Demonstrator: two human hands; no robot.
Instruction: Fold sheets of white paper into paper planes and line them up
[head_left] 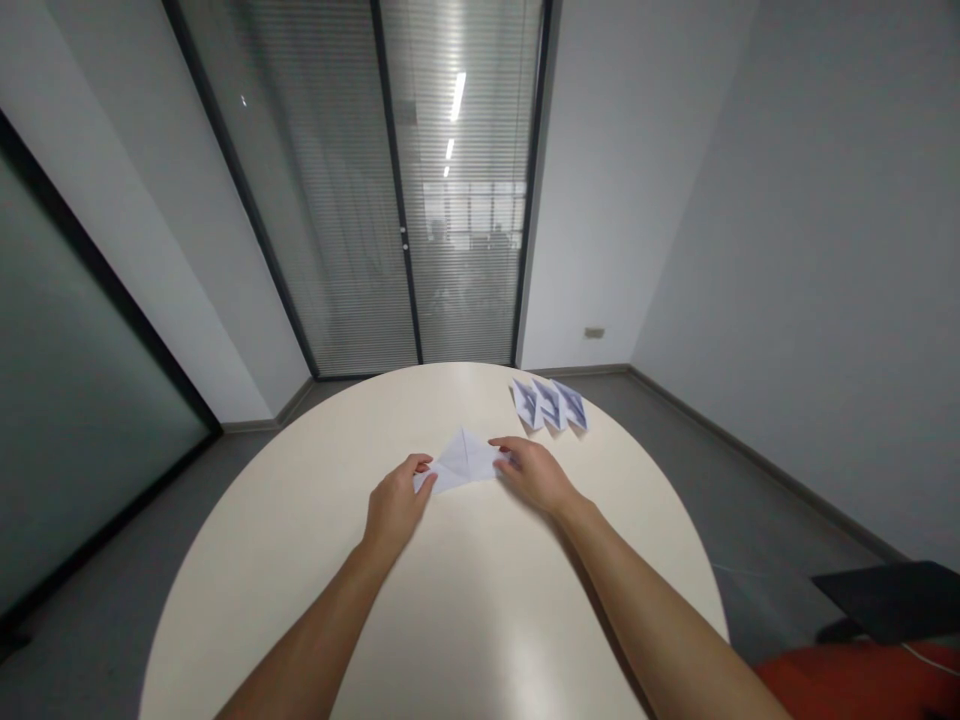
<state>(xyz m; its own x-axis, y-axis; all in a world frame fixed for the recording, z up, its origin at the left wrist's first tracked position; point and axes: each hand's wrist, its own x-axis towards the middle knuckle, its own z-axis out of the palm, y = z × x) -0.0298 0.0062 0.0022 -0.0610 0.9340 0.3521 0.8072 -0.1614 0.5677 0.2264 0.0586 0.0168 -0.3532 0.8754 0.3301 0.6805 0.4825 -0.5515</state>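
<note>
A white sheet of folded paper (466, 460), with a pointed top and a crease down its middle, spans the gap between my hands above the round table. My left hand (399, 500) pinches its left corner between thumb and fingers. At the opposite corner, my right hand (536, 472) grips the paper the same way. Beyond my right hand lie three folded paper pieces (550, 405), white with bluish-grey markings, overlapping in a row.
The round cream table (300, 560) fills the foreground. Behind it stand glass panels with blinds (469, 290). At lower right are a red seat (862, 680) and a dark flat object (892, 598) with a cable.
</note>
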